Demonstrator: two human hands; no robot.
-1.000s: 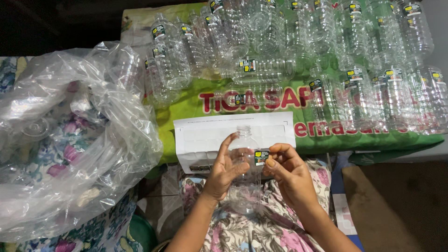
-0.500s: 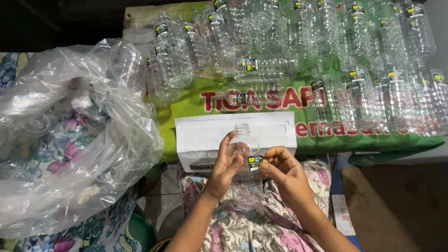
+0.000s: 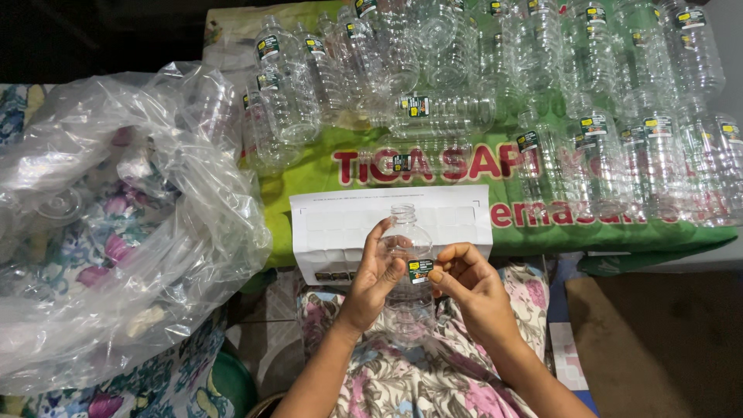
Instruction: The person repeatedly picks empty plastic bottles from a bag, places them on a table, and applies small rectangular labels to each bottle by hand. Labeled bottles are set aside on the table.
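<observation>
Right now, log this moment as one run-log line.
left hand: grips clear bottle | right hand: presses small label onto it | behind: white sticker sheet, labelled bottles

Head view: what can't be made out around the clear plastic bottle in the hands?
- Clear plastic bottle: base hidden by left hand and its own glare.
- Small green-and-yellow sticker: too small to read, partly under right hand.
- Large clear plastic bag: contents blurred by crumpled film.

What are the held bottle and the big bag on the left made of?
Bottle: looks like clear glossy plastic; the fabric shows through it and its walls are ribbed. Bag: likely thin clear plastic film, crinkled, with bright glints.
</observation>
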